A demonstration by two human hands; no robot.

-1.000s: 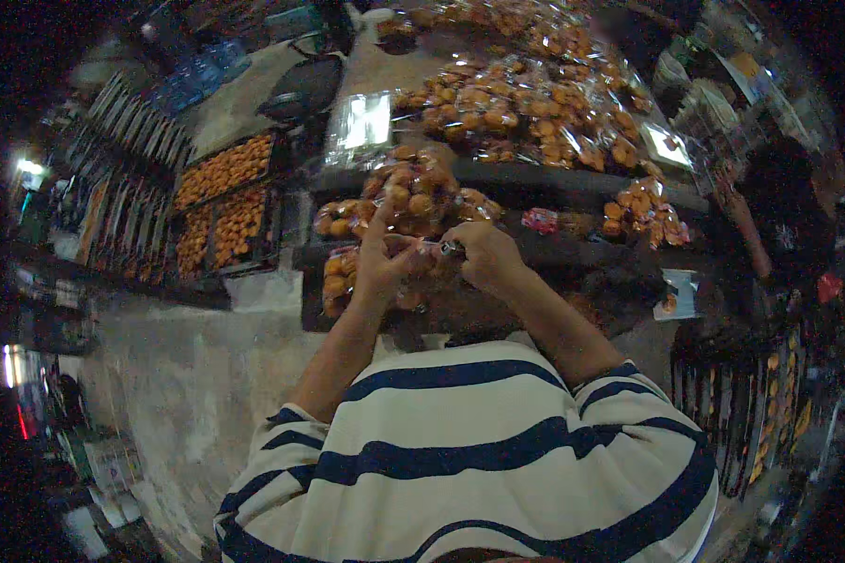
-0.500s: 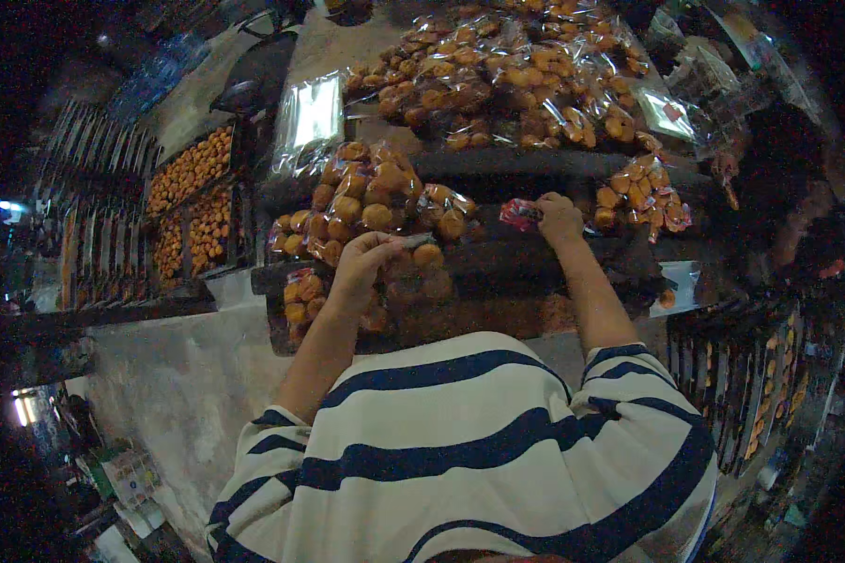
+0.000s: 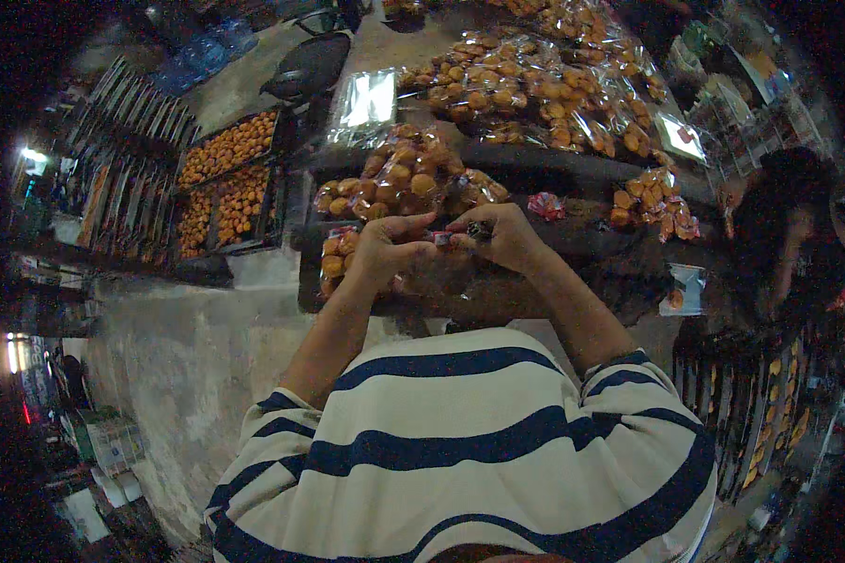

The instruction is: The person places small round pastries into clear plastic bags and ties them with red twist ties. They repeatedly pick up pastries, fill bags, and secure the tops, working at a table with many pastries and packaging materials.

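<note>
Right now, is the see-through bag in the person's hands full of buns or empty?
Full. The clear bag under the left hand and right hand shows a heap of golden buns inside; whether its top is sealed cannot be told.

Orange buns (image 3: 413, 178), white shirt (image 3: 460, 450) (navy stripes), pink wrapper (image 3: 546, 205)

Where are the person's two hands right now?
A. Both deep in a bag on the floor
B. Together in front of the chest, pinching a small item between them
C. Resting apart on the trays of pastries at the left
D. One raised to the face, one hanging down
B: the left hand and right hand meet above the bagged pastries, fingers pinching a small reddish item between them.
</note>
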